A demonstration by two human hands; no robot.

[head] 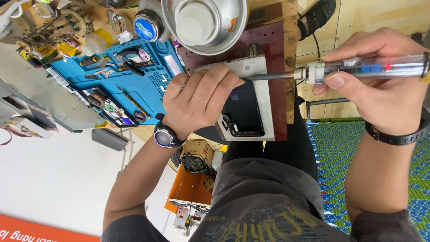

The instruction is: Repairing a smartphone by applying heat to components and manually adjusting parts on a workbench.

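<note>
The left hand (199,101) presses the phone (244,112) flat to steady it; the right hand's (380,67) fingers grip a screwdriver (358,69), tip at its edge.

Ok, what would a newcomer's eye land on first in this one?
Probably the right hand at the upper right, holding a clear-bodied tool whose tip points left at an opened phone. The left hand presses on that phone at centre. A blue work mat lies left.

The middle of the frame is crowded: the left hand (199,101) covers the phone (244,112), and the tool (354,69) bars the upper right. A metal bowl (204,22) blocks the top centre, a cluttered blue mat (121,76) the upper left. The strip of dark board (280,98) right of the phone lies open.
</note>
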